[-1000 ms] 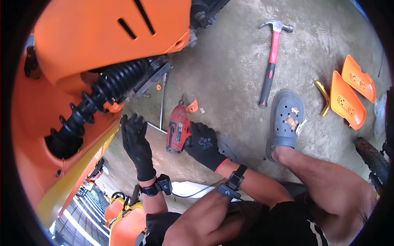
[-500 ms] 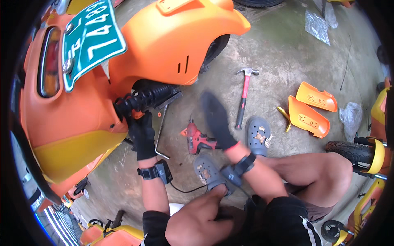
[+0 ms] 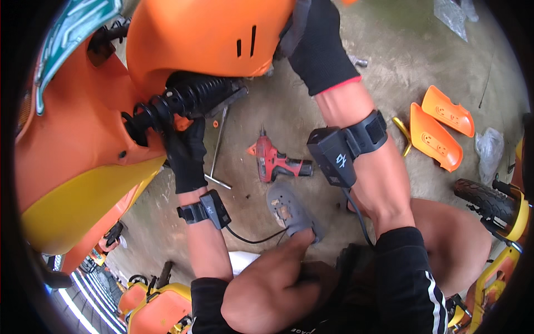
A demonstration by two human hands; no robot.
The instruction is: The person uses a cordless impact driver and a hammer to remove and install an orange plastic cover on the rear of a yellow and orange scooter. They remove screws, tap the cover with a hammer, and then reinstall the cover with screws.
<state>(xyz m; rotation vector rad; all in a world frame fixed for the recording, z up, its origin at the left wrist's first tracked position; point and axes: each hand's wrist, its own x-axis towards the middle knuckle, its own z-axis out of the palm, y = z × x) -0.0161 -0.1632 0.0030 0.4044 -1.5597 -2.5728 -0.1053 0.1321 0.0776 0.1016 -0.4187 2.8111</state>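
Where the left hand (image 3: 186, 154) reaches, the shock absorber (image 3: 186, 100) lies just beyond.

A single wide fisheye view looks down from the person's head, upright, past the forearms (image 3: 207, 250) and bent knees (image 3: 247, 305) to the floor (image 3: 397, 61), with the scooter (image 3: 200, 36) close on the left.

The drill (image 3: 269, 161) lies on the floor (image 3: 334, 209) — shock absorber (image 3: 192, 96) left, panels (image 3: 434, 136) right.
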